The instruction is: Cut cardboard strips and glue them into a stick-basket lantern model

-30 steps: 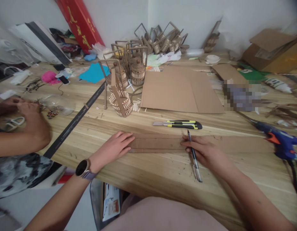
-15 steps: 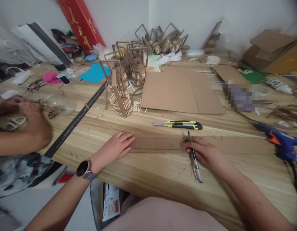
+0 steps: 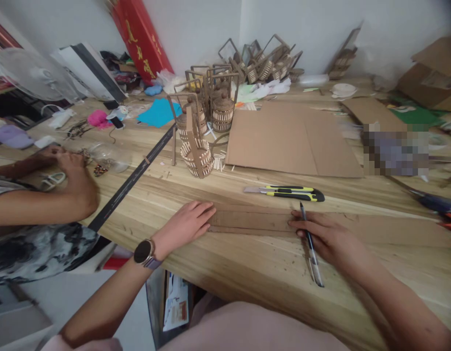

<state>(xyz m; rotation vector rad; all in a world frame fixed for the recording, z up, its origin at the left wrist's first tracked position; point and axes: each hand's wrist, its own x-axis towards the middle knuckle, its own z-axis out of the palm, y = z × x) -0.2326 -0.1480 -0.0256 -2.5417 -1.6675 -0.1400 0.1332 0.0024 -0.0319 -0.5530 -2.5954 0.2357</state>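
Note:
A long cardboard strip [image 3: 258, 220] lies across the wooden table before me, with a narrower brown strip on top. On its left end my left hand [image 3: 189, 222] rests flat, fingers spread, a watch on the wrist. My right hand [image 3: 324, 236] holds a black pen [image 3: 310, 246] between its fingers, and its fingertips press on the strip further right. The pen slants down toward the table's front edge. Just beyond the strip lies a yellow and black utility knife [image 3: 294, 193], blade out to the left.
Small woven baskets [image 3: 197, 158] stand behind, beside a large cardboard sheet [image 3: 276, 141]. A glue gun [image 3: 441, 204] is at the right edge. Another person's arm [image 3: 65, 195] rests on the table at left, near a long black strip [image 3: 130, 183].
The view has shifted left, so everything appears further right. Both hands keep their places on the strip, and the pen is still in my right hand.

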